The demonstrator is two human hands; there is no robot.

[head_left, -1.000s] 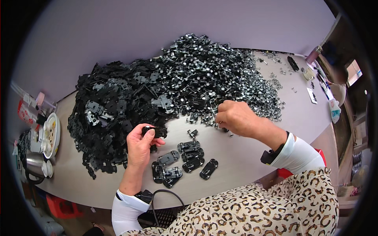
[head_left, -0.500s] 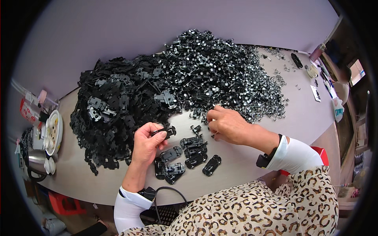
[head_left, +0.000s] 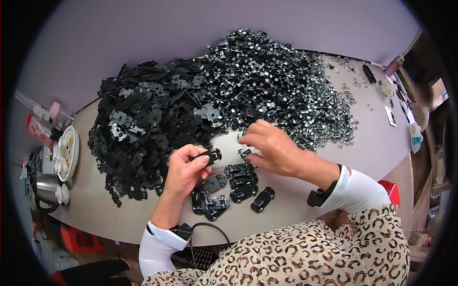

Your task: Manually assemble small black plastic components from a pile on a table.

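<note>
My left hand (head_left: 182, 171) pinches a black toy car chassis (head_left: 213, 156) between thumb and fingers, its far end sticking out to the right. Over the table in front of the wheel pile, my right hand (head_left: 279, 150) has thumb and forefinger spread. A small wheel-and-axle piece (head_left: 244, 153) lies between its fingertips and the chassis; whether they touch it is hard to see. Below both hands sits a cluster of chassis with wheels (head_left: 242, 192), some stacked. A single wheeled chassis (head_left: 263, 199) lies at its right.
A large heap of black chassis (head_left: 143, 102) rises at left, joined by a heap of wheel-and-axle pieces (head_left: 272, 76). At far left stand a white tray (head_left: 69, 155) and a metal kettle (head_left: 46, 188). A jar (head_left: 387, 88) stands at far right. A grey partition (head_left: 157, 33) backs the table.
My right thumb and forefinger have spread apart, and the hand has moved slightly up. The left hand still holds the chassis. The whole view has shifted a little.
</note>
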